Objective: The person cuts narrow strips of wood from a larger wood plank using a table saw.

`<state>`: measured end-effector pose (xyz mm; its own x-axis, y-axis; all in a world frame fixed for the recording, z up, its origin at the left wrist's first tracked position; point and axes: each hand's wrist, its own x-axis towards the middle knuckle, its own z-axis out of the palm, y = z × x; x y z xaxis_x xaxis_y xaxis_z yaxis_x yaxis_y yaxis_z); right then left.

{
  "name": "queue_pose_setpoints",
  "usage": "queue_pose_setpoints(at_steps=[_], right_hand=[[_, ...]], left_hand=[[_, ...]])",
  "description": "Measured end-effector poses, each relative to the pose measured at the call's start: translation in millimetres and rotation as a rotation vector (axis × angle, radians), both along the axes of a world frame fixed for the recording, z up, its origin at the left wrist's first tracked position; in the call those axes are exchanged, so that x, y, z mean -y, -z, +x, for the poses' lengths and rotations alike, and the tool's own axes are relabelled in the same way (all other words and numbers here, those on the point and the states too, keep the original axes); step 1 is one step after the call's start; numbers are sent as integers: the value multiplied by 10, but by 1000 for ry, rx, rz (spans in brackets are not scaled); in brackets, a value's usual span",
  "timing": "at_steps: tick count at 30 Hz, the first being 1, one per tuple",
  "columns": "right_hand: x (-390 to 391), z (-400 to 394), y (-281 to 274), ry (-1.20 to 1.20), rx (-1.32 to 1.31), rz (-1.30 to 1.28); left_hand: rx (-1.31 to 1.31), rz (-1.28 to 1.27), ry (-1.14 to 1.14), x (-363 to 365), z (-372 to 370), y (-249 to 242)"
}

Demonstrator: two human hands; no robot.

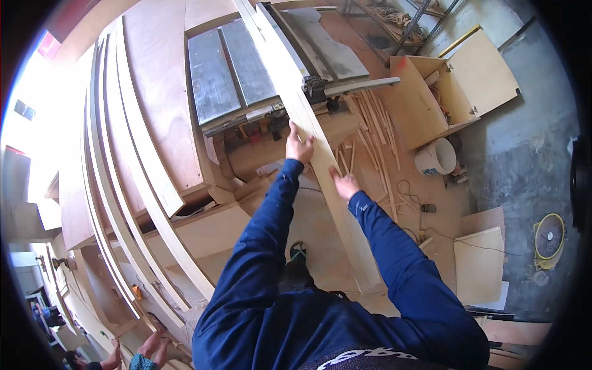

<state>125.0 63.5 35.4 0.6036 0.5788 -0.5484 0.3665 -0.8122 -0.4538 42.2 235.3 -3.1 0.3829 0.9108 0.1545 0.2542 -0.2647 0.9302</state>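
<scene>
A long, pale wooden board [346, 229] runs from near my body up over the metal top of a table saw [213, 77]. On its left edge, just short of the saw's front, is my left hand [298, 148], with the thumb on top and the other fingers partly hidden. Closer to me, my right hand [345, 185] grips the right edge the same way. The board's far part lies along the saw's fence [285, 46]. No saw blade can be made out.
Several long wooden strips [132, 142] lie on the plywood worktop at left. Offcuts [377, 126] cover the floor right of the saw, near an open wooden cabinet [416, 102], a white bucket [435, 156] and a fan [549, 237]. Another person's legs [151, 345] show at bottom left.
</scene>
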Motion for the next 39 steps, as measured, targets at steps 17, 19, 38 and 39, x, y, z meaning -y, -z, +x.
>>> queue_pose_setpoints(at_steps=[17, 19, 38, 39], right_hand=[[1617, -411, -259, 71, -364, 430], [1733, -454, -327, -65, -136, 300], [2345, -607, -237, -162, -146, 561], [2303, -603, -261, -170, -144, 560]], left_hand=[[-195, -218, 4, -419, 32, -201], [-194, -284, -8, -423, 31, -189], [-82, -372, 163, 2676, -894, -548], [-77, -372, 157, 2646, -880, -554]])
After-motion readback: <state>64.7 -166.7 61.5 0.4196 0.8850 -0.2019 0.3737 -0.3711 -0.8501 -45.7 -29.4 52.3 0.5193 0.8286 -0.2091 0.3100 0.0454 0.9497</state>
